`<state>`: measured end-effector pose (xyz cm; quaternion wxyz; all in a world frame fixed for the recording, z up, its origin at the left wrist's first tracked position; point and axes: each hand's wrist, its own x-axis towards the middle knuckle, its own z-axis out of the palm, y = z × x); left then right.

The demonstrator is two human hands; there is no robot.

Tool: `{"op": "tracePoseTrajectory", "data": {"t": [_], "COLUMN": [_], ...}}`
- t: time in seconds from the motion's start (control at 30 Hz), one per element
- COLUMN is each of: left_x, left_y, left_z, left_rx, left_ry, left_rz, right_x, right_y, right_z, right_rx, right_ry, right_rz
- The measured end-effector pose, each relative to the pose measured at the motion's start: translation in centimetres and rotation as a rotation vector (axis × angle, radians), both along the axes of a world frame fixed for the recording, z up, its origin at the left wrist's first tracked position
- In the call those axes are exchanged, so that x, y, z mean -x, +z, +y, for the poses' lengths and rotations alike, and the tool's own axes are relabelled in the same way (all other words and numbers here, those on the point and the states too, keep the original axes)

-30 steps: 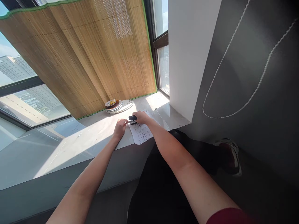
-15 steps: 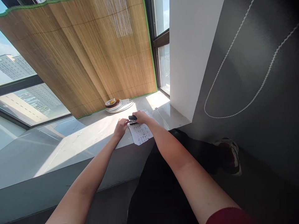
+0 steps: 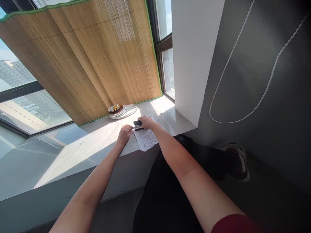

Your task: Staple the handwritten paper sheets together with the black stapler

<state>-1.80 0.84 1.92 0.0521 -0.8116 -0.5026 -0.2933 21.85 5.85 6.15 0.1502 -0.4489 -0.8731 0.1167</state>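
Observation:
My right hand is closed around a small black stapler, which lies across the left edge of a sheet of paper with rows of dark handwriting. Just to the left, my left hand has its fingers pinched together at the paper's edge beside the stapler. The fingertips appear to grip the edge of the sheet. The paper rests on a white windowsill, its near corner jutting slightly over the front edge. My right hand and forearm hide part of the sheet.
A stack of plates with something yellow on top sits at the back of the sill. Behind it hangs a bamboo blind. A white beaded cord loops down the right wall, and my shoe shows below.
The view has shifted slightly. Both hands stay nearly in place, with the stapler still held at the paper's edge; its jaws appear a little wider apart.

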Motion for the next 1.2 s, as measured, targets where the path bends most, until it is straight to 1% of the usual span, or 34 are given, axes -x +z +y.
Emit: {"op": "tracePoseTrajectory", "data": {"t": [0.17, 0.27, 0.5, 0.7, 0.87, 0.97, 1.2], "left_x": [0.2, 0.3, 0.3, 0.1, 0.2, 0.4, 0.5], "left_y": [0.0, -0.1, 0.0, 0.0, -0.2, -0.4, -0.6], "left_z": [-0.2, -0.2, -0.2, -0.5, -0.4, -0.2, 0.0], "left_rx": [0.004, -0.003, -0.026, -0.031, -0.023, -0.030, -0.070], "left_ry": [0.011, 0.036, 0.023, 0.006, -0.003, -0.005, 0.013], "left_rz": [-0.019, -0.046, -0.049, -0.089, -0.117, -0.132, -0.111], "right_x": [-0.6, -0.9, -0.6, -0.6, -0.6, -0.5, -0.3], "right_y": [0.3, 0.2, 0.1, -0.3, -0.7, -1.0, -1.4], "right_z": [0.0, 0.1, 0.1, 0.7, 1.0, 1.2, 1.5], "right_rx": [0.020, 0.026, 0.039, 0.048, 0.069, 0.068, 0.060], "right_ry": [-0.031, -0.024, 0.005, 0.013, 0.077, 0.078, 0.101], "right_rz": [0.005, 0.015, 0.057, 0.097, 0.140, 0.170, 0.189]}}
